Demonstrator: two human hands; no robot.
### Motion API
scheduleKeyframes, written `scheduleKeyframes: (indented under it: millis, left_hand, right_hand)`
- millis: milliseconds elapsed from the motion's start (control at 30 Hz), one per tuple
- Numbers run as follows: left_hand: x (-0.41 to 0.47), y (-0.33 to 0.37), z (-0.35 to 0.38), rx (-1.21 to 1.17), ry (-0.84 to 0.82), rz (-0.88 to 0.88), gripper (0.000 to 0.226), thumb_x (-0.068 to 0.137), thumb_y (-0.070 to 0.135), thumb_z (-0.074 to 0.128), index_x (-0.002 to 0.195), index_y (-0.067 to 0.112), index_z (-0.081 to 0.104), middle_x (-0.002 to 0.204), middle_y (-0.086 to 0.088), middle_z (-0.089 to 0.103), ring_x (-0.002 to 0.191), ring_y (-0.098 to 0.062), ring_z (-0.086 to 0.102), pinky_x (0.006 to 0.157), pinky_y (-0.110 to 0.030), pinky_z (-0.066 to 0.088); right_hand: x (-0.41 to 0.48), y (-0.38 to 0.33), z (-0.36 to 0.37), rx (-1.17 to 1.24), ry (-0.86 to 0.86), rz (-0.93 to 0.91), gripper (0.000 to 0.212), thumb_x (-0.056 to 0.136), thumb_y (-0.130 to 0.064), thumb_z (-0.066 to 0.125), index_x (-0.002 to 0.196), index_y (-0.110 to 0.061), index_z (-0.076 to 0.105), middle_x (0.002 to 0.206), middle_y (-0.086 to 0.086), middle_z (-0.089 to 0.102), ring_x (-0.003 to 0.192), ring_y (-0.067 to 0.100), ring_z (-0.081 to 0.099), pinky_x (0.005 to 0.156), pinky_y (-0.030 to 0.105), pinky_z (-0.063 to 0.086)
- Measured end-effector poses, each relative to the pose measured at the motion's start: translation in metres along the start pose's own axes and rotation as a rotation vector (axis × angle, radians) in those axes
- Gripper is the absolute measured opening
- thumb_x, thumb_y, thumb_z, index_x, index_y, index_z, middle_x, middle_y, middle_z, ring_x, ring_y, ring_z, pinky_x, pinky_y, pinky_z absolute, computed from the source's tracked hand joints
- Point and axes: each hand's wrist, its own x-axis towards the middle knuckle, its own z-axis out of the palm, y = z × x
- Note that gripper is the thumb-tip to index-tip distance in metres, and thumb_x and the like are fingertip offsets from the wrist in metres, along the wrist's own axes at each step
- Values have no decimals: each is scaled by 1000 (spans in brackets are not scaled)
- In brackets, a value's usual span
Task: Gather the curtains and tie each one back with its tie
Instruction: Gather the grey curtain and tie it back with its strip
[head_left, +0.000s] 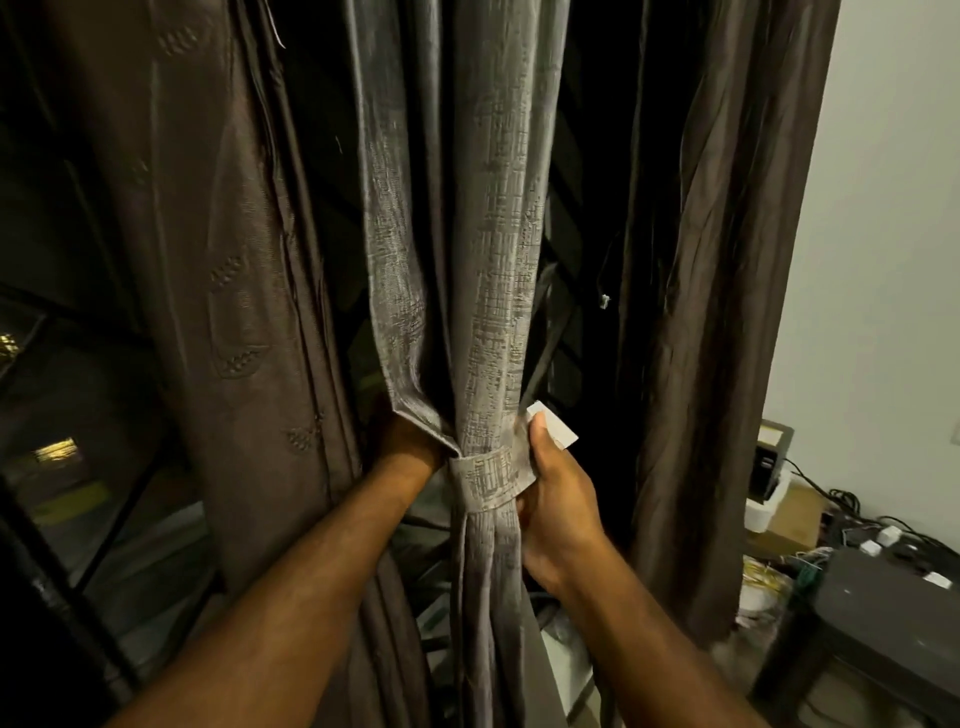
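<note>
- Head view: the curtain (467, 260) hangs at centre, long axis vertical, gathered into a narrow bundle.
- The tie (491, 480) wraps it horizontally, holding the folds together.
- Our right hand (558, 499) pinches the tie's white end, likely to fasten it.
- Our left hand (410, 441) reaches behind the bundle, likely steadying it; we cannot tell its fingers' state.

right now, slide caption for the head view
Left hand behind the gathered grey curtain, right hand pinching the tie wrapped round it
</note>
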Motion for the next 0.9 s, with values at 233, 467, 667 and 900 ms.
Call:
scheduleKeyframes:
  millis: [233,467,667,900]
  left_hand:
    - [-11,10,12,-634,-189,-220,36,104,29,37,124,7,58,119,-14,61,104,-34,60,92,-36,50]
    - [-16,3,25,-648,-319,-181,45,102,41,32,91,15,67,79,-5,76,71,-18,72,63,-29,55]
    - [-11,13,35,-389,-98,-112,31,101,10,43,127,1,56,127,-19,61,113,-34,60,90,-38,52]
    - [-23,22,39,-540,-171,-40,27,101,15,42,113,7,65,117,-19,67,108,-36,64,92,-43,53]
  right_hand:
    - [-2,-4,-9,34,-16,13,48,96,-40,54,115,-1,74,119,27,71,106,38,71,95,49,58]
    - [4,-9,-19,61,-103,64,50,103,-41,42,109,-8,79,111,18,76,98,28,76,81,39,62]
    - [12,-39,-20,-460,-133,-253,40,107,-39,43,110,-21,78,106,7,79,101,18,75,77,19,56]
    - [27,-46,-5,-217,-172,-155,36,101,-31,49,106,-14,80,109,12,78,101,22,75,81,30,60]
